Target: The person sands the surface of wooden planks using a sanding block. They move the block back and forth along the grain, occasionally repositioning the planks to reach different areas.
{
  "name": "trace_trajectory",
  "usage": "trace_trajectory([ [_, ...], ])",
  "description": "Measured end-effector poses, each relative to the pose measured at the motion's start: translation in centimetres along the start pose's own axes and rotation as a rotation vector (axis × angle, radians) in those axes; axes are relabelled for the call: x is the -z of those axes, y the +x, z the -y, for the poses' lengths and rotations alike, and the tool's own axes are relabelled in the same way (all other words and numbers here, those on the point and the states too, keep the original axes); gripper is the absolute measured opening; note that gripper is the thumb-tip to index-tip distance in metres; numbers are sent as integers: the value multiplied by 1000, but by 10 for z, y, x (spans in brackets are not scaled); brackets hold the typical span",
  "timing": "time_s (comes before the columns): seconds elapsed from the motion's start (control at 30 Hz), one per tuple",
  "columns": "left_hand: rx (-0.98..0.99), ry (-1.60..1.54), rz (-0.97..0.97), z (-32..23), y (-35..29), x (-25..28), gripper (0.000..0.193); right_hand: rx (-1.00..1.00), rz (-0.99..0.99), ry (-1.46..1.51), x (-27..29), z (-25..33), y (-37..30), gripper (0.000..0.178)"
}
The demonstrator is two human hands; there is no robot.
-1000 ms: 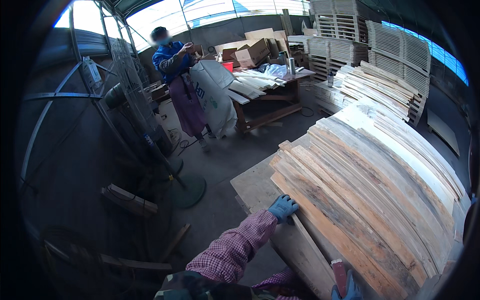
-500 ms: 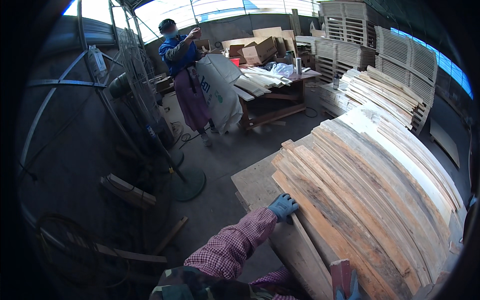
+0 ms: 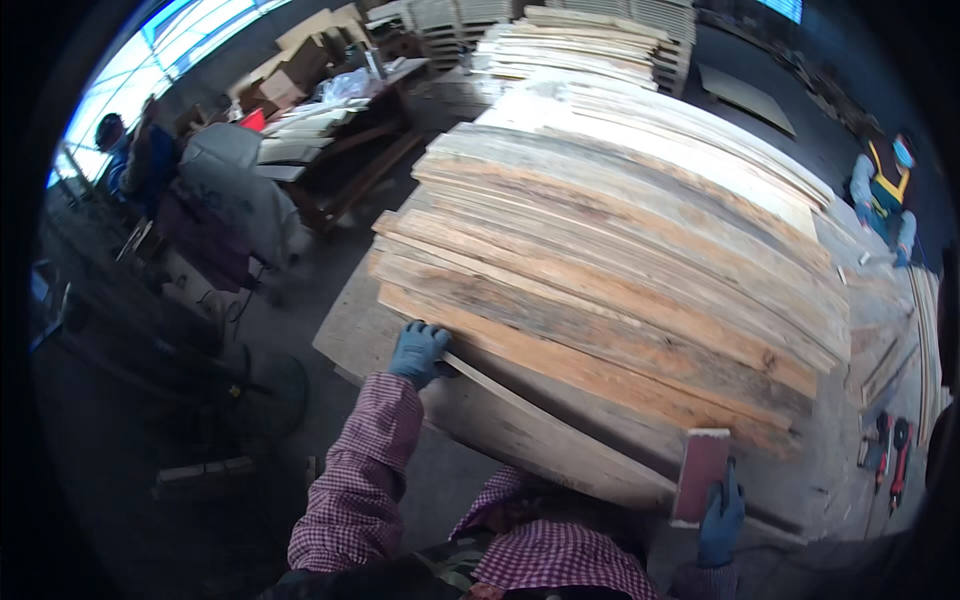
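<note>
My left hand (image 3: 420,352), in a blue-grey glove, is closed over the far-left end of a narrow wooden plank (image 3: 545,440). This plank lies along the near side of the worktable, its thin edge facing up. At the plank's other end my right hand (image 3: 722,522), gloved alike, grips a sanding block (image 3: 702,476) with a dark red face and pale ends. The block rests at the plank's edge; its exact contact is hard to see. Just beyond, a wide row of rough boards (image 3: 600,275) lies side by side, brown and grey, partly stained.
Red-handled tools (image 3: 900,450) lie on the right, near more strips (image 3: 928,340). One person (image 3: 885,195) is at the far right, another (image 3: 150,165) at the far left beside a large pale sack (image 3: 235,175). Pale wood stacks (image 3: 570,48) stand behind the table.
The view has swung to the right, bringing the right-hand person and tools into sight. My right hand and the sanding block show more fully; my left hand stays at the plank's end.
</note>
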State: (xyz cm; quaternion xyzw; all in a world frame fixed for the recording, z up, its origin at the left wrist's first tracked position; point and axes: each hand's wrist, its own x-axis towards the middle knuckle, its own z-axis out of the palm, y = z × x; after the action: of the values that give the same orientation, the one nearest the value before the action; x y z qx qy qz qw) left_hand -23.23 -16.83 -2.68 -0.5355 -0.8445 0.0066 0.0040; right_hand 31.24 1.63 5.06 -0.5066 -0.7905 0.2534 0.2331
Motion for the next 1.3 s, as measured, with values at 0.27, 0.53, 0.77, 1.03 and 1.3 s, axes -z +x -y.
trace_trajectory([
  [0.27, -104, 47, -86, 4, 10, 0, 55, 61, -74, -409, -22, -23, -7, 56],
  [0.53, -39, 48, -6, 2, 2, 2, 59, 183, 13, -280, -41, 4, -9, 99],
  [0.77, -54, 45, 5, 3, 13, 3, 51, 343, 175, -71, -115, 78, 18, 86],
  [1.03, -99, 40, -11, 12, 13, 1, 50, 155, -117, -303, -33, -21, -14, 88],
  [1.3, -116, -15, -42, 10, 9, -3, 49, -263, -281, -530, 49, -150, -40, 86],
])
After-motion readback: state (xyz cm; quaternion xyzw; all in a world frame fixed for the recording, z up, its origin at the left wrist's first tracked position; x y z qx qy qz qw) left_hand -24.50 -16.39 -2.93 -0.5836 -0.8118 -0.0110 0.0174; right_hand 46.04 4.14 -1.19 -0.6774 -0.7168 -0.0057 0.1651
